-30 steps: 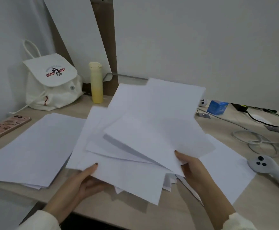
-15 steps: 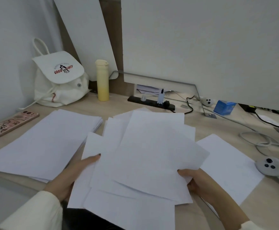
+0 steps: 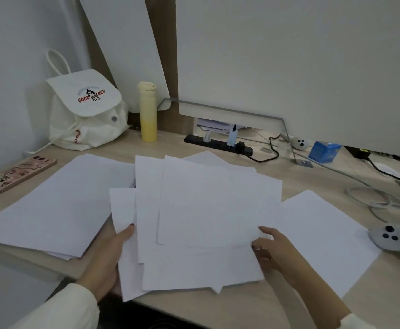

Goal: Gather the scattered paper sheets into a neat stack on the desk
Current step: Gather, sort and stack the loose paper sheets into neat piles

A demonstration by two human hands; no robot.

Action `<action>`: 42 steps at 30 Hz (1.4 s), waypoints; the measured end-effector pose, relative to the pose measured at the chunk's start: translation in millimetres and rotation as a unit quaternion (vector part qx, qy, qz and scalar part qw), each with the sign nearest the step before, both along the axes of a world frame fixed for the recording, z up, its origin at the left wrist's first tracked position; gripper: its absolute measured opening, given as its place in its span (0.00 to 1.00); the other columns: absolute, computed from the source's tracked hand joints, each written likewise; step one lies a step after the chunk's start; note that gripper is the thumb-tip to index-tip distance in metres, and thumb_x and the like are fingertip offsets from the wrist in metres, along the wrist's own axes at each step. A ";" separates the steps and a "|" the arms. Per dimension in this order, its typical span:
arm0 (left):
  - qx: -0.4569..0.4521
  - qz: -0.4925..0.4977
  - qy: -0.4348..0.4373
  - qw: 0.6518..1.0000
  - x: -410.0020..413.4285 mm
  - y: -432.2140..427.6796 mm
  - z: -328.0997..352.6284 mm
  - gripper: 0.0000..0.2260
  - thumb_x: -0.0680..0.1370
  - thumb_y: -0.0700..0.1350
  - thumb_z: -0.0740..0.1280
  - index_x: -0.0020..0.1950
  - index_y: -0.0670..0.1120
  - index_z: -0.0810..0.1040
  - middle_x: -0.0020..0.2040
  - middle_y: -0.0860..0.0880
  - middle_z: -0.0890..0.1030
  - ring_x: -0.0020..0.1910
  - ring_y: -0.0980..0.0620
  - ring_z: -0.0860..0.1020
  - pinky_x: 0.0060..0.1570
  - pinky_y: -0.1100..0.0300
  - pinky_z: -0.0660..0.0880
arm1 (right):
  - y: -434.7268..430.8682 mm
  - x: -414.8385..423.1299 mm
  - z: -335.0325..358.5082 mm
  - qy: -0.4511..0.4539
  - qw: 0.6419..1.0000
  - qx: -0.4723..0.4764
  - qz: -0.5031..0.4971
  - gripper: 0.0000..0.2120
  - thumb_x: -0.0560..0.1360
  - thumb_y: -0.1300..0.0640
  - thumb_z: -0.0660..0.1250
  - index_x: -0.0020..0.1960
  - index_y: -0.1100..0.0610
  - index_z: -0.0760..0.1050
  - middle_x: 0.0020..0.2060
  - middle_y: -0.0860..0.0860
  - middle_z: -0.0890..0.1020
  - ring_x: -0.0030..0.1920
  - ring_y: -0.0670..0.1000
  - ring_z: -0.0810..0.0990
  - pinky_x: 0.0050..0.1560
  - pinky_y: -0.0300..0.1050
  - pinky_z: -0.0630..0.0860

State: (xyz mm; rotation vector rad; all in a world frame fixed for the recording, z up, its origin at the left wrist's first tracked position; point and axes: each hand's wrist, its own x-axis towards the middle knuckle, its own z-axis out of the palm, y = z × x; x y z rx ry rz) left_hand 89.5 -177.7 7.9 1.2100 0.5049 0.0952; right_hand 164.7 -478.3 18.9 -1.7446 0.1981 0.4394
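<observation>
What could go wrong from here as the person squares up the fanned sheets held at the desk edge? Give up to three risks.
1. The fanned sheets overhang the near edge of the desk; held only by the left hand and right hand, loose ones may slip to the floor.
2. The single sheet on the right could be missed.
3. Sweeping right might knock the controller.

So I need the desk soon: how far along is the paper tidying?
Partly done. A squared pile of sheets already lies on the desk's left. In hand: the left hand and right hand grip a fanned bundle, edges not yet aligned. Left: square it, pick up the single sheet at right, then merge everything.
</observation>
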 end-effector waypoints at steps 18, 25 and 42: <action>0.153 -0.123 0.087 0.977 80.0 21.4 29.7 0.10 0.76 0.40 0.67 0.50 0.33 0.80 0.41 0.43 0.85 0.35 0.52 0.82 0.32 0.66 0.76 | -24.7 -5.4 12.5 0.000 0.990 -0.126 0.067 0.16 0.75 0.64 0.62 0.61 0.50 0.72 0.45 0.62 0.80 0.48 0.61 0.80 0.47 0.45 0.73; 0.215 -0.102 0.028 0.971 126.2 -17.9 35.5 0.13 0.76 0.42 0.68 0.58 0.39 0.76 0.54 0.44 0.81 0.48 0.46 0.79 0.46 0.57 0.76 | -21.6 -4.9 6.3 -0.024 0.991 -0.109 0.071 0.18 0.75 0.67 0.61 0.60 0.49 0.73 0.38 0.57 0.69 0.42 0.54 0.70 0.44 0.42 0.65; 0.019 -0.058 -0.057 0.996 92.1 35.4 53.2 0.15 0.78 0.39 0.62 0.65 0.42 0.74 0.59 0.45 0.80 0.49 0.51 0.81 0.53 0.55 0.74 | -8.0 5.2 5.7 -0.032 0.999 0.015 -0.002 0.05 0.75 0.63 0.64 0.45 0.66 0.75 0.37 0.59 0.79 0.39 0.56 0.79 0.52 0.50 0.79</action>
